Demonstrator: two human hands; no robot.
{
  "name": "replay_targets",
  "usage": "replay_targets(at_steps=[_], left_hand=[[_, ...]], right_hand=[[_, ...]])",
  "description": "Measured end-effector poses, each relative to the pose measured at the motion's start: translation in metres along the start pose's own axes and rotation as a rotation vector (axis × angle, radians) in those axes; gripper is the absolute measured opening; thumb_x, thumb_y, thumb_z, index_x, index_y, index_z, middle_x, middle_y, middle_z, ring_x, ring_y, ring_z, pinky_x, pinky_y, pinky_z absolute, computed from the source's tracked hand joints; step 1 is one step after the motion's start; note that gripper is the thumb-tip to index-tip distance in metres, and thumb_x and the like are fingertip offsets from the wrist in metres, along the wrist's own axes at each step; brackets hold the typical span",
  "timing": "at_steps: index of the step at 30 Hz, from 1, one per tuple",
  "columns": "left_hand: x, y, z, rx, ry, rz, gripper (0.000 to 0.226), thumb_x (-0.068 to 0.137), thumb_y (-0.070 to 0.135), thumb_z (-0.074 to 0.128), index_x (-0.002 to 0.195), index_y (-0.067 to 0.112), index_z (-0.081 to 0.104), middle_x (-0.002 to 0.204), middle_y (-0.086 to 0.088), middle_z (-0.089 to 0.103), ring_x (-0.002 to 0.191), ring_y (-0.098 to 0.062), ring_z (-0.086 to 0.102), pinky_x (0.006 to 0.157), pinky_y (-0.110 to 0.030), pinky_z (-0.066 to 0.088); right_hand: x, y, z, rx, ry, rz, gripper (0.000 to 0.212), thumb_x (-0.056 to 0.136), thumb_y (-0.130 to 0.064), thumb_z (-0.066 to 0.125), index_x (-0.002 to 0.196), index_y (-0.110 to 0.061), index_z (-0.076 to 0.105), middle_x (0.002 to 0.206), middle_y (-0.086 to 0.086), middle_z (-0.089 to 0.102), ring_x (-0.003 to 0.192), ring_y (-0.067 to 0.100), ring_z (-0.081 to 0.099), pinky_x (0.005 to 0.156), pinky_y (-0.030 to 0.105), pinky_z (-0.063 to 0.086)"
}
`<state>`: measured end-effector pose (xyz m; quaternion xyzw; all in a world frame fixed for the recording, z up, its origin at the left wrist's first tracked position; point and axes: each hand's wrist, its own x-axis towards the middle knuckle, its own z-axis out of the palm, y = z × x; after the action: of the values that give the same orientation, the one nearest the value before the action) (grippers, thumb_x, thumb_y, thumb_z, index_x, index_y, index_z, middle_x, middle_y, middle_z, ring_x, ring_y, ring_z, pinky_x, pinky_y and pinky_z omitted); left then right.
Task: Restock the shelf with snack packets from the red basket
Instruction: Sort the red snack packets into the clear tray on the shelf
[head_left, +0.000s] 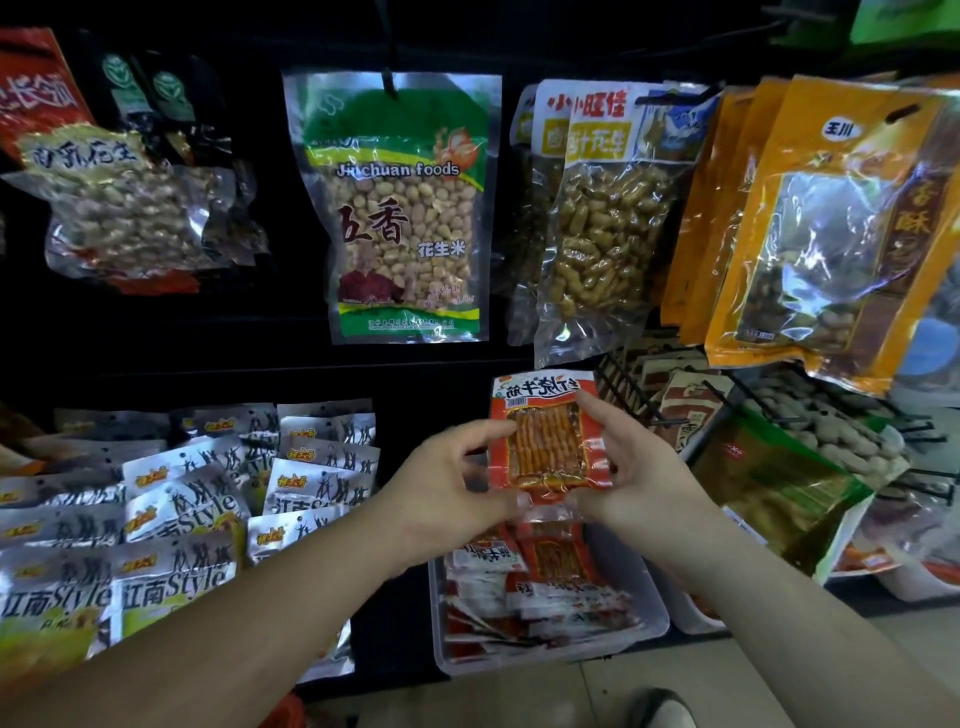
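Observation:
A red and white snack packet (545, 431) with a clear window showing orange sticks is held upright in front of the shelf. My left hand (447, 488) pinches its left edge and bottom corner. My right hand (639, 473) pinches its right edge and bottom. Directly below sits a clear plastic bin (652, 618) filled with several packets of the same red kind (530, 577). The red basket is mostly out of view; only a red scrap (283, 712) shows at the bottom edge.
Peanut bags (405, 208) hang on hooks above, with orange bags (831, 218) at the right. Silver snack packets (176, 519) fill the lower left shelf. A black wire rack (639, 395) with more bags stands right of the packet. Tiled floor and a shoe (665, 709) lie below.

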<state>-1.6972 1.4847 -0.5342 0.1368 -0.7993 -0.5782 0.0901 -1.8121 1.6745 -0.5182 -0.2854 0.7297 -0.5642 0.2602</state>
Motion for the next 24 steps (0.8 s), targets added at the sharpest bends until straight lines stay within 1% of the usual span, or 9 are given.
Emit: replay_targets(at_steps=[3,5,7,11,15,17,20,22,24], left_hand=[[0.002,0.008,0.006,0.136,0.179,0.162,0.053,0.084,0.035,0.084,0.126,0.056,0.061,0.119,0.027,0.055,0.101,0.000,0.063,0.078,-0.016,0.054],[0.001,0.014,0.014,0.062,0.098,0.167,0.052,0.083,0.046,0.080,0.121,0.069,0.055,0.119,0.024,0.061,0.098,0.001,0.068,0.080,-0.020,0.058],[0.000,0.014,0.020,-0.002,0.027,0.124,0.054,0.080,0.054,0.077,0.128,0.063,0.053,0.120,0.019,0.066,0.101,-0.003,0.072,0.086,-0.031,0.062],[0.006,0.008,0.016,-0.054,0.059,0.047,0.043,0.089,0.020,0.077,0.113,0.048,0.055,0.108,0.006,0.070,0.085,-0.017,0.076,0.072,-0.044,0.066],[0.004,0.006,0.010,-0.101,-0.004,0.024,0.045,0.090,-0.001,0.070,0.098,0.040,0.054,0.103,0.009,0.074,0.079,-0.032,0.076,0.069,-0.049,0.065],[0.001,0.006,0.008,-0.132,-0.064,0.002,0.044,0.088,-0.003,0.067,0.099,0.037,0.055,0.103,0.004,0.076,0.085,-0.036,0.075,0.075,-0.054,0.064],[-0.002,0.002,0.007,-0.124,-0.120,-0.077,0.040,0.087,0.002,0.066,0.110,0.032,0.055,0.102,0.003,0.077,0.092,-0.023,0.077,0.083,-0.051,0.064],[-0.003,-0.007,0.007,-0.048,-0.108,-0.096,0.039,0.092,0.009,0.068,0.120,0.034,0.056,0.105,0.005,0.075,0.095,-0.014,0.075,0.089,-0.043,0.063],[-0.002,-0.021,0.004,0.012,-0.087,-0.100,0.047,0.095,0.011,0.069,0.135,0.030,0.052,0.109,0.010,0.068,0.096,-0.007,0.071,0.089,-0.027,0.061]], right_hand=[[0.000,0.000,0.006,-0.081,-0.017,-0.068,0.105,0.083,0.014,0.075,0.161,-0.041,0.032,0.132,-0.011,0.070,0.119,0.017,0.070,0.088,0.052,0.063],[-0.002,-0.001,0.010,-0.042,-0.093,-0.127,0.102,0.086,0.015,0.071,0.159,-0.045,0.033,0.137,-0.001,0.067,0.120,0.026,0.070,0.086,0.046,0.064],[-0.004,-0.001,0.012,0.012,-0.190,-0.159,0.102,0.088,0.014,0.071,0.158,-0.049,0.033,0.132,0.006,0.069,0.106,0.035,0.074,0.085,0.051,0.063],[-0.007,-0.001,0.006,0.060,-0.289,-0.133,0.092,0.087,-0.005,0.079,0.154,-0.055,0.038,0.132,0.003,0.071,0.115,0.024,0.071,0.093,0.034,0.059],[0.000,0.001,-0.002,-0.263,0.168,-0.222,0.073,0.089,-0.030,0.082,0.145,-0.060,0.046,0.141,-0.013,0.057,0.133,0.003,0.053,0.110,0.034,0.048],[0.001,0.003,-0.004,-0.275,0.199,-0.251,0.070,0.091,-0.027,0.080,0.147,-0.052,0.048,0.144,-0.014,0.056,0.137,0.006,0.051,0.110,0.034,0.046],[-0.001,0.004,-0.001,-0.105,0.156,-0.205,0.035,0.094,-0.015,0.077,0.116,-0.041,0.070,0.112,-0.007,0.078,0.108,0.015,0.073,0.085,0.029,0.061],[0.000,0.008,0.003,-0.265,0.226,-0.242,0.020,0.094,-0.014,0.076,0.093,-0.033,0.070,0.090,-0.013,0.077,0.084,0.004,0.073,0.068,0.015,0.055],[0.006,0.015,0.007,-0.378,0.264,-0.228,0.022,0.092,-0.013,0.077,0.081,-0.028,0.065,0.073,-0.012,0.069,0.062,0.002,0.061,0.054,0.013,0.045]])
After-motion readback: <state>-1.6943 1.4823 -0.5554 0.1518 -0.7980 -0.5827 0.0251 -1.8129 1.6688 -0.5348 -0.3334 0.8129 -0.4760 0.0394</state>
